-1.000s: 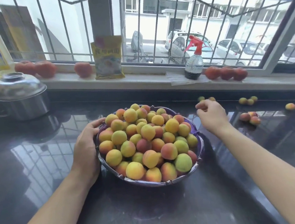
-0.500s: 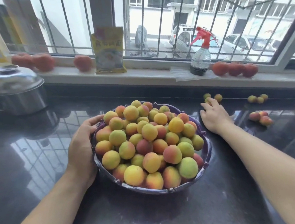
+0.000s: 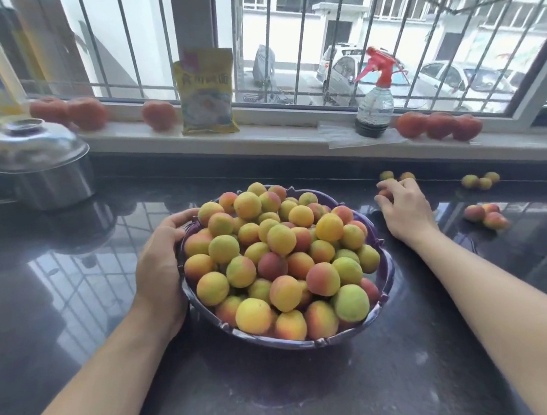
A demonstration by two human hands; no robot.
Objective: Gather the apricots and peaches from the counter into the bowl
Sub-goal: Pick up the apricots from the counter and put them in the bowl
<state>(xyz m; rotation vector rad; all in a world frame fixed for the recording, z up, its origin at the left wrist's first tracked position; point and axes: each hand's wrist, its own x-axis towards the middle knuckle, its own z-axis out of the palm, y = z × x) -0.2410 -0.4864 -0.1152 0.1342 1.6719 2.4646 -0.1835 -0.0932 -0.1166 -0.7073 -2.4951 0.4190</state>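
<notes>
Left hand grips the bowl rim. Right hand curls on a fruit on the bench; grip seemingly closing. Next, likely: lift it onto the heaped pile gently, or it rolls off.

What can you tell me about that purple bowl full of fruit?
The bowl is dark purple and glossy, ceramic or plastic by its look, with a scalloped rim. It sits upright on the dark counter, heaped above the rim with yellow, green and red-blushed fruit. The left hand grips its left side; the right hand is apart from it.
</notes>
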